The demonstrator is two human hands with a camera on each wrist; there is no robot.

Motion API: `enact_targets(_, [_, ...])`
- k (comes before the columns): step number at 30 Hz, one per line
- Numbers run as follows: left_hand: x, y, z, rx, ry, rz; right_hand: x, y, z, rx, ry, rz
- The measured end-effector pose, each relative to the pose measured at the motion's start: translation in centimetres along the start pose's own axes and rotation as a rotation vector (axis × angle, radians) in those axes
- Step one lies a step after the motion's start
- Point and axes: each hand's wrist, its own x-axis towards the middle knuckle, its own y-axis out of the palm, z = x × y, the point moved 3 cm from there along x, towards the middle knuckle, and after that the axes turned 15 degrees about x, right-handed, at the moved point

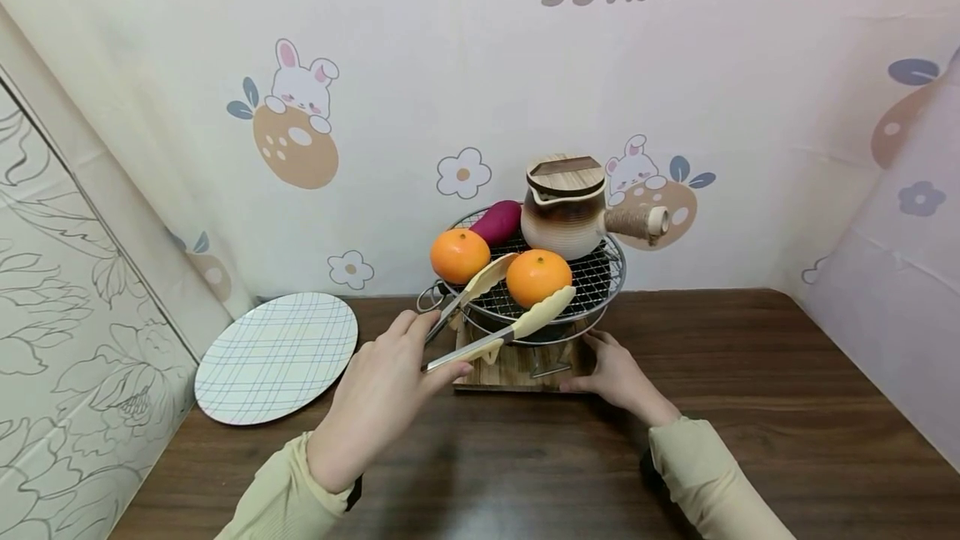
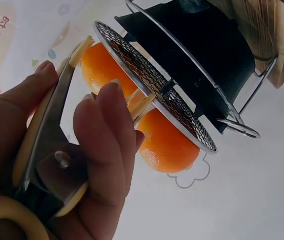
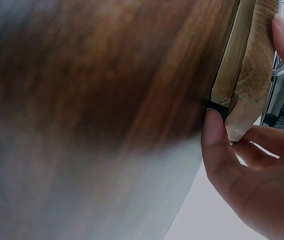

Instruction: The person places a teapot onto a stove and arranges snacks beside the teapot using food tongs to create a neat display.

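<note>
My left hand (image 1: 386,398) grips metal tongs (image 2: 52,115) with cream scalloped tips. In the head view these tips (image 1: 551,312) stand apart on either side of the front-right mandarin orange (image 1: 538,275), which sits on a round wire grill rack (image 1: 597,288); whether they press on it, I cannot tell. A second mandarin (image 1: 459,256) rests further left on the mesh. Under the black stove (image 2: 216,55) lies a wooden board (image 1: 491,375). With thumb and fingers my right hand (image 1: 618,369) holds that board's right corner, its thick edge (image 3: 254,65) showing in the right wrist view.
A purple sweet-potato-shaped item (image 1: 498,223) and a clay teapot (image 1: 558,227) with a wrapped side handle share the rack. To the left, a round checked plate (image 1: 277,357) lies on the brown table (image 1: 750,407). A printed curtain (image 1: 420,65) hangs close behind.
</note>
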Motion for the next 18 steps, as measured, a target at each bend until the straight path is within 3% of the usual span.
enact_targets(8, [-0.3, 0.0, 0.0, -0.034, -0.005, -0.009, 0.0, 0.1, -0.1, -0.002, -0.009, -0.001])
enact_targets(18, [-1.0, -0.4, 0.7, -0.172, -0.021, -0.131, 0.0, -0.1, -0.2, 0.001, -0.012, 0.002])
